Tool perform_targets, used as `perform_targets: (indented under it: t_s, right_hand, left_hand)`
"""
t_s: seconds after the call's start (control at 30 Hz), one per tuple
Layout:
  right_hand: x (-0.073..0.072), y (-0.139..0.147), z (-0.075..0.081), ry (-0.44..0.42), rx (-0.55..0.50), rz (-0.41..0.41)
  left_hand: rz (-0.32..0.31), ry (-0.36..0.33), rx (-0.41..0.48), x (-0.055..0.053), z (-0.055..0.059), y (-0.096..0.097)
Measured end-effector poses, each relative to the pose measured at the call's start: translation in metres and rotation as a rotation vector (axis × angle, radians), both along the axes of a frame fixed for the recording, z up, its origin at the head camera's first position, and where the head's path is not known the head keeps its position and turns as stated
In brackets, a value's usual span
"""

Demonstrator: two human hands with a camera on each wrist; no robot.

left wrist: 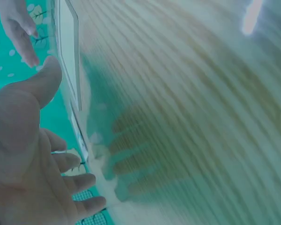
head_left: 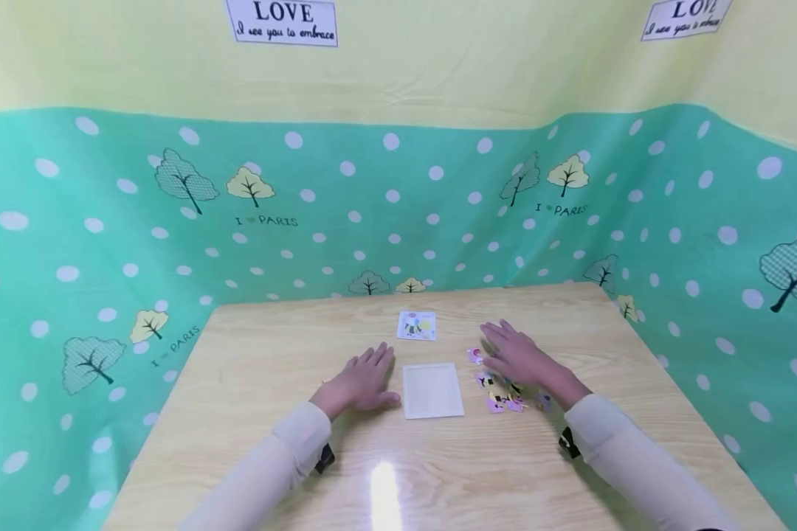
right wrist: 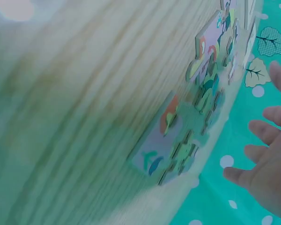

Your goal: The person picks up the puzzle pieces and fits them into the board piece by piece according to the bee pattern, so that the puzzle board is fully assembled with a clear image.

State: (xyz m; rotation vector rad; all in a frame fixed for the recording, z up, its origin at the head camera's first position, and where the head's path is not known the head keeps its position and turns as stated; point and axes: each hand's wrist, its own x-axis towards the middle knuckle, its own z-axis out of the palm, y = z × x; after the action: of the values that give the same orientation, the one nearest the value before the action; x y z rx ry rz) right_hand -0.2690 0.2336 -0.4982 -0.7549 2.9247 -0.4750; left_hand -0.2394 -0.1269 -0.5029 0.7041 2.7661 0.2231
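1. Green, white-dotted cloth (head_left: 372, 254) stands behind a pale wood-grain desk (head_left: 272, 332).
2. Left hand (head_left: 361, 380): fingers straight, slightly apart, beside a shallow white square tray (head_left: 433, 391); only the left wrist view shows its bare palm.
3. Beyond the tray lies a square white-bordered picture card (head_left: 416, 325).
4. Purple-and-yellow flat jigsaw pieces (head_left: 495, 404) lie right of it; the right wrist view reveals their thick edges.
5. Right hand (head_left: 523, 359): fingers extended, apart, above the pieces.

Before me is a pale wood-grain table (head_left: 272, 354). A fabric backdrop (head_left: 378, 257) surrounds its far edge and both sides: yellow above, turquoise below, with white dots (head_left: 390, 141), printed trees (head_left: 249, 183) and white LOVE panels (head_left: 283, 22). Bright glare (head_left: 385, 494) streaks the tabletop nearest me.
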Motion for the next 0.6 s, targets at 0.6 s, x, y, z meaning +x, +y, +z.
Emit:
perform_targets:
  t_s: [0.6]
  right_hand:
    - [-0.031, -0.02, -0.015, 0.059, 0.053, 0.106]
  left_hand:
    - [-0.059, -0.013, -0.009, 0.004, -0.013, 0.011]
